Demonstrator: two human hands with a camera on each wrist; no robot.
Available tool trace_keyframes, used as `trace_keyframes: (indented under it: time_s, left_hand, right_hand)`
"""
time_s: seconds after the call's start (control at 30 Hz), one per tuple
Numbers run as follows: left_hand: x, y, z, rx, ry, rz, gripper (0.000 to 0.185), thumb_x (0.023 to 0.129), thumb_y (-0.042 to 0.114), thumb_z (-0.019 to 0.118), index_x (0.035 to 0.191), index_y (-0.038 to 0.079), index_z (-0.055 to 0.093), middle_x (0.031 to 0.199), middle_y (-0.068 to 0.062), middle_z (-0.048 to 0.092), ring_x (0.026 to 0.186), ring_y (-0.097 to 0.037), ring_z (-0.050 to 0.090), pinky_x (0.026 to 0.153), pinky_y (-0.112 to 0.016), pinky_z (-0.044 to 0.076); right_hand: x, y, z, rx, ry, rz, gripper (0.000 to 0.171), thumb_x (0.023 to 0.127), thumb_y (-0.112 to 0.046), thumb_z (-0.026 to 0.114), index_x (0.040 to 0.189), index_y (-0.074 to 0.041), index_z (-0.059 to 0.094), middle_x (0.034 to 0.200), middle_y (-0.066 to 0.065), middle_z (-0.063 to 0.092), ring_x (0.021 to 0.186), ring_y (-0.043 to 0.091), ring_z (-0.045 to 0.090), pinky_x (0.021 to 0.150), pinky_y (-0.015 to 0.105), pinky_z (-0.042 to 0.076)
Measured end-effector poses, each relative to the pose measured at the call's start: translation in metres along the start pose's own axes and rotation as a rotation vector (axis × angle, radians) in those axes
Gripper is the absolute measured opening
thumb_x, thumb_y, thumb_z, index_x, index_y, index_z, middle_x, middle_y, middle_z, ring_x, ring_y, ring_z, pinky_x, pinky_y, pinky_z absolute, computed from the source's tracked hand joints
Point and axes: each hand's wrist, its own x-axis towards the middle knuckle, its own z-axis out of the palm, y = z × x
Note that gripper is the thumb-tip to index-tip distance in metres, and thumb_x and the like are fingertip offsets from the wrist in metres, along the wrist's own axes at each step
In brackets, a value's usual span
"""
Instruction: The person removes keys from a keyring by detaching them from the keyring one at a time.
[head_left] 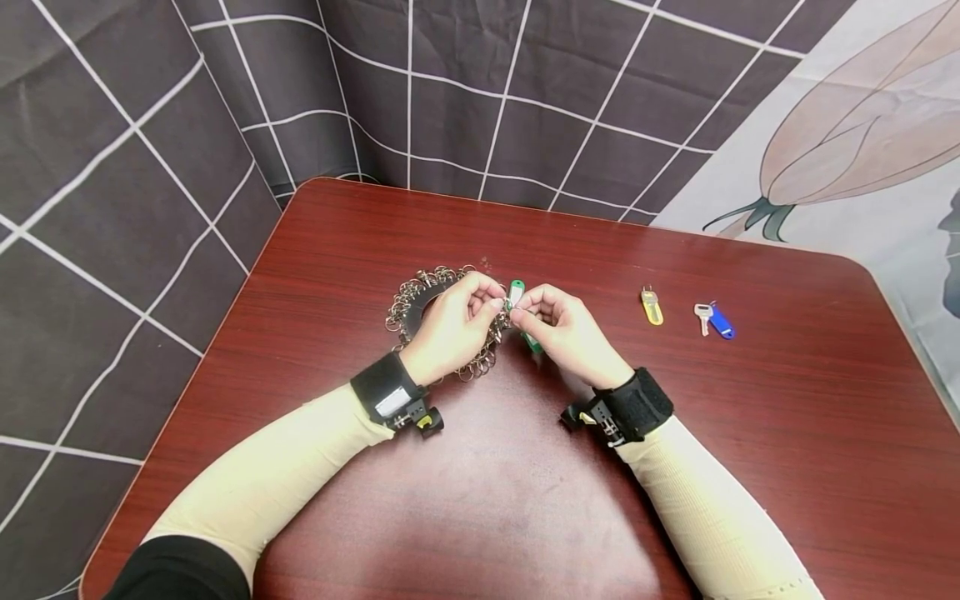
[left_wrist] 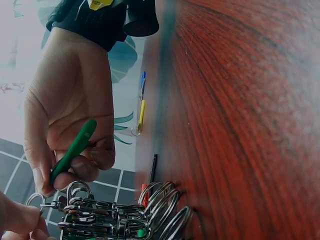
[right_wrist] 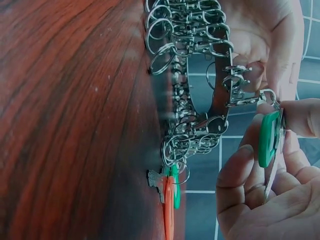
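Both hands meet over a heap of metal key rings and clasps [head_left: 438,321] at the table's middle. My left hand [head_left: 497,305] lies on the heap and pinches a small clasp [right_wrist: 248,98] that sticks out of it. My right hand [head_left: 527,312] pinches a green key tag [head_left: 515,293] by its upper end, right against that clasp. The wrist views show the green tag [right_wrist: 269,138] [left_wrist: 75,146] held upright off the table between thumb and fingers. The ring heap [right_wrist: 192,75] [left_wrist: 120,217] rests on the wood.
A yellow key tag [head_left: 651,307] and a blue tag with a key [head_left: 716,321] lie to the right on the red-brown table [head_left: 787,433]. An orange and a green tag [right_wrist: 170,200] with a key lie at the heap's edge. Dark checked cloth hangs behind.
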Motion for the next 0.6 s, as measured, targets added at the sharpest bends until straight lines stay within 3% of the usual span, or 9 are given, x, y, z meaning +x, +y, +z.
trace_keyframes:
  time_s: [0.27, 0.6]
  left_hand:
    - [0.0005, 0.0024, -0.0019, 0.039, -0.066, 0.021, 0.005, 0.095, 0.010, 0.060, 0.100, 0.012, 0.061, 0.078, 0.001, 0.055, 0.068, -0.012, 0.049, 0.061, -0.028, 0.044]
    - [-0.0001, 0.0051, -0.0046, 0.169, -0.140, -0.016, 0.015, 0.096, 0.013, 0.060, 0.109, 0.011, 0.067, 0.093, 0.001, 0.062, 0.077, -0.012, 0.055, 0.069, -0.027, 0.046]
  right_hand:
    - [-0.0009, -0.0037, -0.0011, 0.060, 0.045, -0.027, 0.014, 0.093, -0.007, 0.062, 0.101, 0.003, 0.058, 0.082, 0.012, 0.061, 0.066, 0.017, 0.054, 0.057, 0.020, 0.042]
    - [-0.0020, -0.0025, -0.0015, 0.051, 0.060, -0.030, 0.012, 0.093, -0.007, 0.062, 0.101, 0.002, 0.060, 0.084, 0.010, 0.062, 0.069, 0.019, 0.055, 0.060, 0.021, 0.044]
